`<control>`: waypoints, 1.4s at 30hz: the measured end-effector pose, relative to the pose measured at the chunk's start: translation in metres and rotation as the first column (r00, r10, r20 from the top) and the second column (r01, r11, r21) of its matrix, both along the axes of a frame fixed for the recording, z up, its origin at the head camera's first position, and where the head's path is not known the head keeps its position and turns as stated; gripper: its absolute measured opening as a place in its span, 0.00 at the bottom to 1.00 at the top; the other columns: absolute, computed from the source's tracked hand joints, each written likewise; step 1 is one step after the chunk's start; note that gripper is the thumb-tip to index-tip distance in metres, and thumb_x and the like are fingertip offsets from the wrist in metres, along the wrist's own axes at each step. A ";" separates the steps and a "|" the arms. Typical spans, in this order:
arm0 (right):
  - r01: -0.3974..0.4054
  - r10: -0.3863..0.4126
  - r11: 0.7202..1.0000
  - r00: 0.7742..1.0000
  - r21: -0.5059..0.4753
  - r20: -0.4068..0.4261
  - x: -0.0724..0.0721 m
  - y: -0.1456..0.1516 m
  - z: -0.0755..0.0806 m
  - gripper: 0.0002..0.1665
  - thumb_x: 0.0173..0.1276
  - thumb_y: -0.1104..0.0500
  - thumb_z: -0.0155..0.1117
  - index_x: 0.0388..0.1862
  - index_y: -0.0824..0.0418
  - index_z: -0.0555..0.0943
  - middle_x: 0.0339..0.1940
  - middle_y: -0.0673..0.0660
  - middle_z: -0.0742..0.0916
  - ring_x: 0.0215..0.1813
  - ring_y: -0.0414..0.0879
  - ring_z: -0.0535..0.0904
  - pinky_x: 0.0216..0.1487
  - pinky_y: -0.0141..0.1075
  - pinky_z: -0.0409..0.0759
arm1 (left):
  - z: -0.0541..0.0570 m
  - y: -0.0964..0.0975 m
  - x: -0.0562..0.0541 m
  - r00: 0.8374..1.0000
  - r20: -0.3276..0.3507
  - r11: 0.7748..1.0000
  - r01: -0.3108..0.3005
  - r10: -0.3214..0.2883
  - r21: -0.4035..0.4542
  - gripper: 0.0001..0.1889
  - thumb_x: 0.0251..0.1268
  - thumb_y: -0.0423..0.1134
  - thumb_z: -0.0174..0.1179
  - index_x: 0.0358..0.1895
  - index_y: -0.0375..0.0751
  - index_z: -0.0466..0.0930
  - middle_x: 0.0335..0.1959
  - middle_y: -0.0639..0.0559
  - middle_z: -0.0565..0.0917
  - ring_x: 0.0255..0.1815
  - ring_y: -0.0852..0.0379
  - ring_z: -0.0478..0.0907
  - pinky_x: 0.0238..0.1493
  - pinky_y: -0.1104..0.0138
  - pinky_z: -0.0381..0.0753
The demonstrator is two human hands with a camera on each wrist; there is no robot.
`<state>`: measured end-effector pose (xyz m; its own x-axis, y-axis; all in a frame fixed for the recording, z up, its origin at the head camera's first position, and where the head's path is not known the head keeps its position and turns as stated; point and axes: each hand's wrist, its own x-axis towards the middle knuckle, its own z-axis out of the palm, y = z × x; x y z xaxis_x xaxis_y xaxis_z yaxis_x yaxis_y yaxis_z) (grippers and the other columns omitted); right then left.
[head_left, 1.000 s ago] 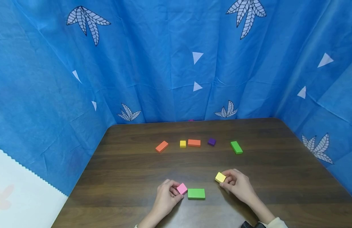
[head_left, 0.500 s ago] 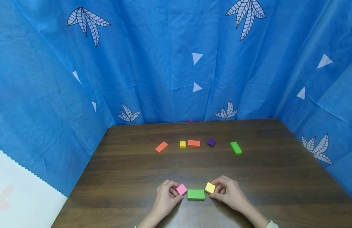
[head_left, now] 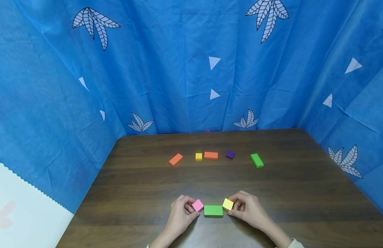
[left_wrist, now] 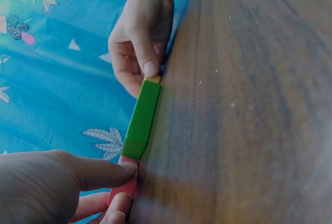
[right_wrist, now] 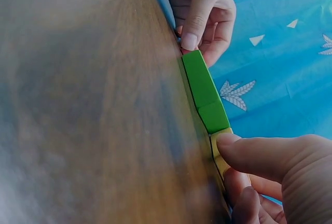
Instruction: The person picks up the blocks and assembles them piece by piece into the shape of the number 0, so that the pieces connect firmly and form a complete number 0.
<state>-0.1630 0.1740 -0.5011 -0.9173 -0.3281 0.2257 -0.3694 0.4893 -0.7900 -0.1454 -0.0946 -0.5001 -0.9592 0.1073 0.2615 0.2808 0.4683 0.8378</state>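
Between thumb and fingers, my left hand (head_left: 178, 214) pinches a pink block (head_left: 198, 205) at the left end of a green rectangular block (head_left: 213, 211). At the other end, my right hand (head_left: 249, 210) pinches a yellow block (head_left: 227, 204) at the green block's right corner. Both small blocks sit turned at an angle in the head view. The left wrist view shows the pink block (left_wrist: 123, 181) beside the near end of the green block (left_wrist: 141, 120). In the right wrist view, the yellow block (right_wrist: 222, 154) lies against the green block (right_wrist: 205, 92).
Farther back on the wooden table (head_left: 148, 189) lie an orange block (head_left: 176, 160), a small yellow block (head_left: 199, 157), another orange block (head_left: 211, 156), a purple block (head_left: 230, 154) and a green block (head_left: 257, 161). A blue curtain (head_left: 191, 69) hangs around the table's back and sides.
My right hand has brought the yellow block left and nearer to me, up to the green block's right end. My left hand and the pink block have stayed in place.
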 end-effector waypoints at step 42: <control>0.466 -0.419 0.860 0.877 0.207 -0.236 -0.108 0.107 0.035 0.23 0.72 0.58 0.59 0.60 0.71 0.74 0.47 0.71 0.80 0.42 0.59 0.78 0.37 0.47 0.77 | 0.000 0.000 0.003 1.000 -0.016 1.000 0.006 -0.006 0.002 0.15 0.37 0.22 0.75 0.33 0.33 0.82 0.28 0.51 0.79 0.23 0.69 0.75 0.24 0.77 0.79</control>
